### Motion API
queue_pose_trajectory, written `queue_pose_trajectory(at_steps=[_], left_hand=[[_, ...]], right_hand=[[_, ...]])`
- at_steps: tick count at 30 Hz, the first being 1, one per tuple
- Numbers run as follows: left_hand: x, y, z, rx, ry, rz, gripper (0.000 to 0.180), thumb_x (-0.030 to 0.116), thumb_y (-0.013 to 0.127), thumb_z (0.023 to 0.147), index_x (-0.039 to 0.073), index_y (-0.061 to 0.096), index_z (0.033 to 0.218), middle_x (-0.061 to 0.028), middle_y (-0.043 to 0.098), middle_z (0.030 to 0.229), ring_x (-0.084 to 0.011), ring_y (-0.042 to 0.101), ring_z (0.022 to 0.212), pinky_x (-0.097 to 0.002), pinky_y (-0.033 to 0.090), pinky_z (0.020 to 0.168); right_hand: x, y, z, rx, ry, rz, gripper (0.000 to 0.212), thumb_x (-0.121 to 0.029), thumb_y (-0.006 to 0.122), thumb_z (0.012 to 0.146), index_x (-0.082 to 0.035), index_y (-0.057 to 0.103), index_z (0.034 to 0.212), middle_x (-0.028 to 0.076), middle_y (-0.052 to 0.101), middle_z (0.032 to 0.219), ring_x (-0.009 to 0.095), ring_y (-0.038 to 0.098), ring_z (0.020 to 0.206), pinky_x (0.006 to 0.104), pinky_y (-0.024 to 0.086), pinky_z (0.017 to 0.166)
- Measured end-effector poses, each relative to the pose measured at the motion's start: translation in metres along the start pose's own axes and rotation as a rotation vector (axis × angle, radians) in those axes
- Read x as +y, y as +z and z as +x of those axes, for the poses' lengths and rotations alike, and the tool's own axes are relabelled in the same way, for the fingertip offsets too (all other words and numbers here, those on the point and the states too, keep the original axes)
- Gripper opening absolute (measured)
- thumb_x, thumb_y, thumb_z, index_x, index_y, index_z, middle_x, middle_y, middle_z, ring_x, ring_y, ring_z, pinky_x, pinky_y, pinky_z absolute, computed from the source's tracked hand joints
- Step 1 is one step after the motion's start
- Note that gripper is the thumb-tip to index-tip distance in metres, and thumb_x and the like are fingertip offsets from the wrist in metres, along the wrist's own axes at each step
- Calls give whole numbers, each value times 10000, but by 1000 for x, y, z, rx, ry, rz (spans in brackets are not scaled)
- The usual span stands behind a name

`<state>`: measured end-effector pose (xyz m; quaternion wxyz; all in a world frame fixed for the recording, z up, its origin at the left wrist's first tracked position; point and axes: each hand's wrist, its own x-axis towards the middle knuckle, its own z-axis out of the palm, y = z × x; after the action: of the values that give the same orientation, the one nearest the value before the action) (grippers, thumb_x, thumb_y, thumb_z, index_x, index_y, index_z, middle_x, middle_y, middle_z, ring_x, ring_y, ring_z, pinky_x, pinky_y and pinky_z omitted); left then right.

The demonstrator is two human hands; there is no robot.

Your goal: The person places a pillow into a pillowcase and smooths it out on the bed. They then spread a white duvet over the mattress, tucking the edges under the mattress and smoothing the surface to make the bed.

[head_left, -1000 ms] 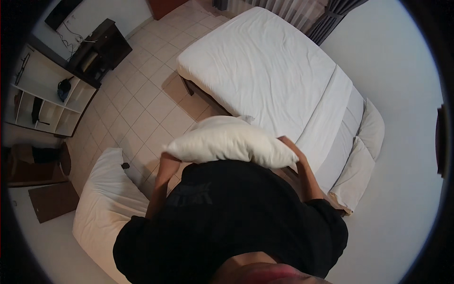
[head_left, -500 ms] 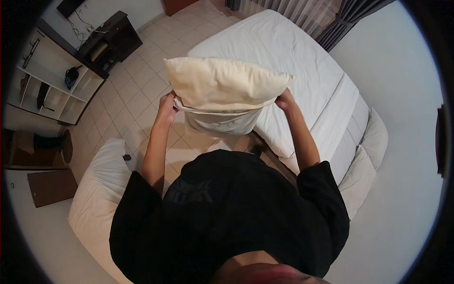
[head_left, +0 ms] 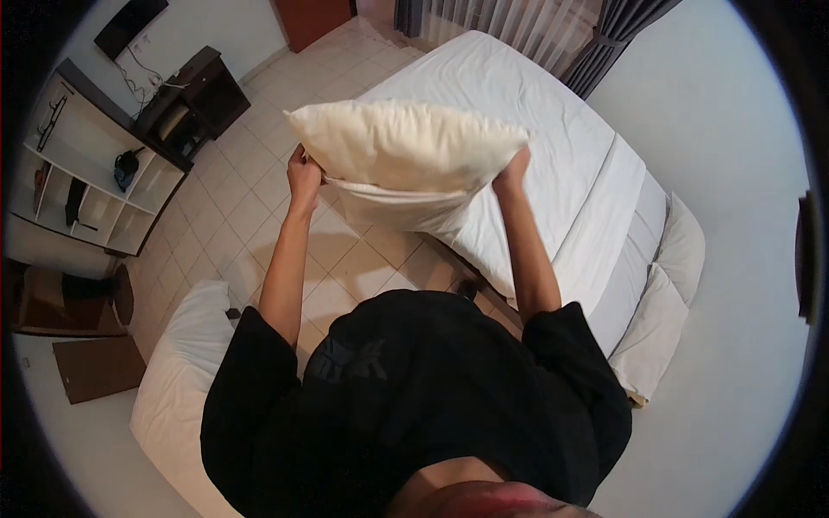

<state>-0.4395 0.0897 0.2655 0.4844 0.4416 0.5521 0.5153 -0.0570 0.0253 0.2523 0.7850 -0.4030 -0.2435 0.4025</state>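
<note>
In front of me hangs a cream pillow (head_left: pixel 406 142), lifted off the floor and partly inside a white pillowcase (head_left: pixel 401 210). The pillow's upper half bulges out above the case's open edge, while the lower part is covered. My left hand (head_left: pixel 305 177) is closed on the left side, at the pillowcase edge beside the pillow. On the opposite side my right hand (head_left: pixel 513 171) is closed at the pillow's right corner; the case edge under its fingers is hidden.
A bed (head_left: pixel 518 112) with white sheets stands ahead to the right, two pillows (head_left: pixel 661 311) at its wall end. Another white-covered bed (head_left: pixel 186 354) lies at my left. Tiled floor (head_left: pixel 250 207) runs between them. A shelf unit (head_left: pixel 104 177) and dark desk (head_left: pixel 194 104) stand far left.
The pillow and both hands have shifted slightly left and up relative to my body. The pillowcase below has swung up a little. Both hands keep their hold.
</note>
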Motion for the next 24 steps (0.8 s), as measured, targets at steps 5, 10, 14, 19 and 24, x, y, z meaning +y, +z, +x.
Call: queue_pose_trajectory(at_steps=[5, 10, 14, 19, 24], left_hand=[[4, -14, 34, 40, 137, 198, 206, 160, 640, 969, -18, 711, 1043, -97, 735, 848, -152, 683, 640, -308, 562, 535], [5, -2, 43, 40, 201, 516, 154, 133, 708, 845, -8, 698, 906, -119, 708, 720, -224, 695, 659, -345, 520, 575], [-1, -6, 55, 48, 394, 780, 203, 161, 746, 787, 4, 721, 914, -146, 735, 773, -295, 708, 707, -398, 540, 684], [0, -37, 63, 39, 386, 764, 235, 164, 767, 765, 3, 740, 935, -163, 746, 803, -307, 727, 743, -399, 555, 728], [19, 1, 42, -129, 482, 490, 220, 146, 761, 800, -29, 728, 929, -156, 762, 840, -232, 739, 782, -362, 555, 721]], right_hand=[[4, 2, 31, 139, 67, -161, 132, -144, 583, 999, -22, 626, 1027, 141, 709, 1060, 264, 693, 955, 419, 582, 874], [35, -10, 41, 20, -625, -611, 249, -64, 750, 887, -44, 586, 1074, 107, 697, 935, 166, 636, 789, 303, 508, 726], [30, -18, 78, 112, -292, -265, 254, -86, 758, 886, -41, 597, 1078, 74, 696, 904, 144, 617, 764, 306, 501, 712], [16, -2, 74, -191, -156, -552, 319, -51, 771, 866, -29, 589, 1127, 73, 681, 886, 138, 629, 789, 322, 534, 735], [-20, 9, 64, -461, -257, -768, 284, -255, 688, 941, -19, 708, 1098, 122, 740, 999, 212, 692, 932, 380, 526, 876]])
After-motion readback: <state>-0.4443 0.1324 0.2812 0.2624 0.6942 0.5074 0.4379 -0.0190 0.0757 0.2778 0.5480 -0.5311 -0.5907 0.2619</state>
